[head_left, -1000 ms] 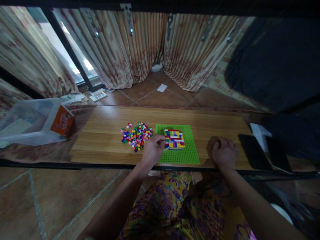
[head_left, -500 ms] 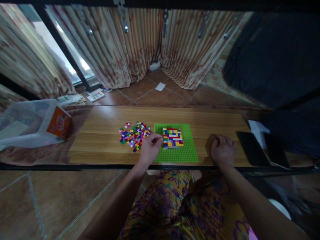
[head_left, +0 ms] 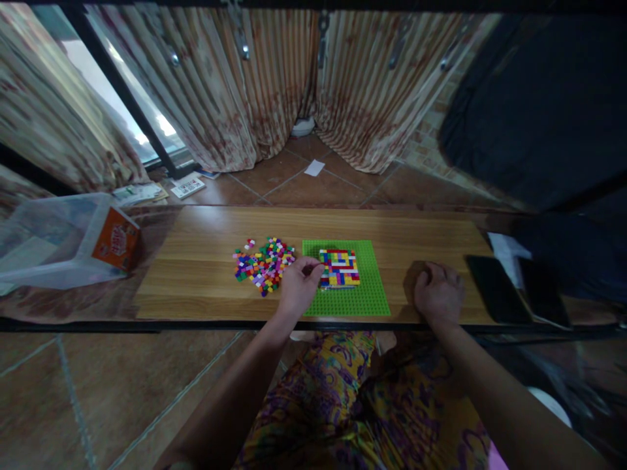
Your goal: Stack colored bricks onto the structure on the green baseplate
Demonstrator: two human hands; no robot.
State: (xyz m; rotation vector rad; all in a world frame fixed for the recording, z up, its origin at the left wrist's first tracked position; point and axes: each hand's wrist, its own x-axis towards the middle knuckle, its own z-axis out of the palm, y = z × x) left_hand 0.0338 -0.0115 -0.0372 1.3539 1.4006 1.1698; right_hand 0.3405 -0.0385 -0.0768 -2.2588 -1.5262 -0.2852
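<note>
My left hand (head_left: 300,282) is at the left side of a square block of many-coloured toy bricks (head_left: 339,268). Its thumb and forefinger are pinched together at the block's left edge; whatever lies between them is too small to make out. Under the block is a green studded baseplate (head_left: 347,302). Just left of that hand spreads a pile of loose small bricks (head_left: 264,264) in mixed colours. My right hand (head_left: 439,292) rests on the table to the right of the baseplate, its fingers curled under and partly hidden.
The wooden table (head_left: 206,235) has a dark front edge. A clear plastic box (head_left: 53,241) with an orange label stands at the left. Two dark flat objects, one a black slab (head_left: 497,287), lie at the right end beside a white paper (head_left: 507,254).
My left hand has shifted slightly right and up, closer to the left edge of the brick block. My right hand stays in place.
</note>
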